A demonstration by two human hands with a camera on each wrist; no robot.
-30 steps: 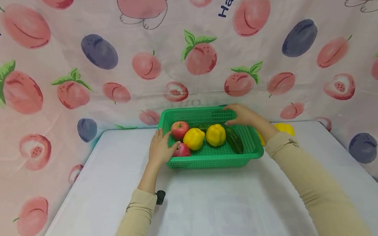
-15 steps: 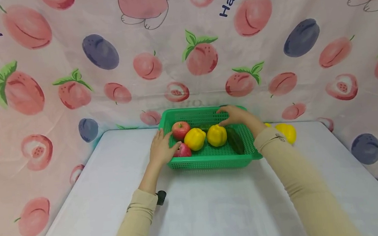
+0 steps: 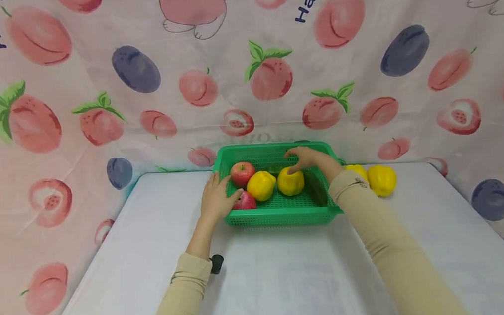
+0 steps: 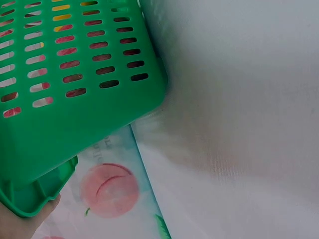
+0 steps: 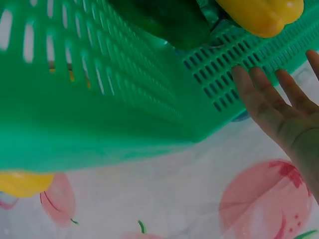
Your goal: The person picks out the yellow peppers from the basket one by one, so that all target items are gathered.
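Observation:
A green perforated basket (image 3: 280,218) stands at the back of the table. My left hand (image 3: 214,201) holds its left rim, fingers outside and thumb over the inside; part of that hand (image 4: 30,219) shows under the rim in the left wrist view. Inside lie a red apple (image 3: 243,174), a pinkish-red fruit (image 3: 245,201), a yellow bell pepper (image 3: 261,186), a second yellow bell pepper (image 3: 290,182) and a dark green cucumber (image 3: 315,190). My right hand (image 3: 308,158) hovers over the second pepper with fingers spread; whether the thumb touches it I cannot tell.
Two more yellow bell peppers lie on the table right of the basket, one (image 3: 382,180) in full view, the other (image 3: 357,170) partly behind my sleeve. A fruit-print cloth (image 3: 270,111) hangs behind. Another dark green item (image 3: 275,169) lies behind the peppers.
My right hand has moved left, from the basket's right part to above the second yellow pepper. More of the peppers outside shows now. The left hand stays at the rim.

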